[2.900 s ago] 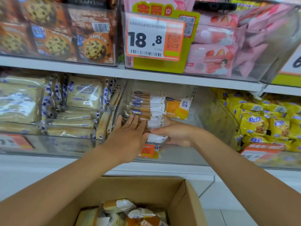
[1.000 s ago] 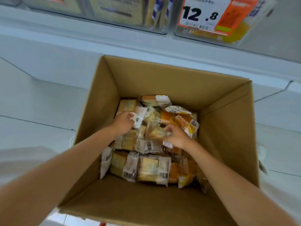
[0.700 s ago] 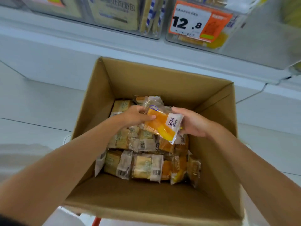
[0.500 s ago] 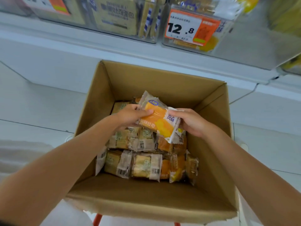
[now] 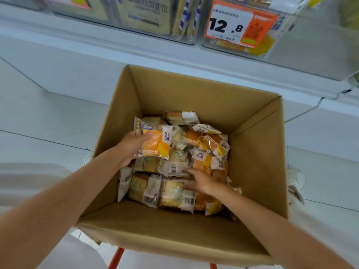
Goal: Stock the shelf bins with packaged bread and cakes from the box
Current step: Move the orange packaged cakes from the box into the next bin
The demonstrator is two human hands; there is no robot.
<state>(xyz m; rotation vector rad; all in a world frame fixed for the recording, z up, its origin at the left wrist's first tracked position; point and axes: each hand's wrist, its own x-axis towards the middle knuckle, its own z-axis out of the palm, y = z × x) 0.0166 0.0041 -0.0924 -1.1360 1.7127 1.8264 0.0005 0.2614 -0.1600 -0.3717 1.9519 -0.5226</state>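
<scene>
In the head view, the left hand (image 5: pixel 130 147) now holds the orange cake packet (image 5: pixel 155 141) alone, above the cardboard box (image 5: pixel 256 156). The right hand (image 5: pixel 202 181) has let go and lies open-fingered on the packets (image 5: pixel 153 189) inside.

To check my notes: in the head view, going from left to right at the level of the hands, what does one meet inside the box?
Left box wall → left hand → orange packet it holds → right hand → right box wall.
</scene>
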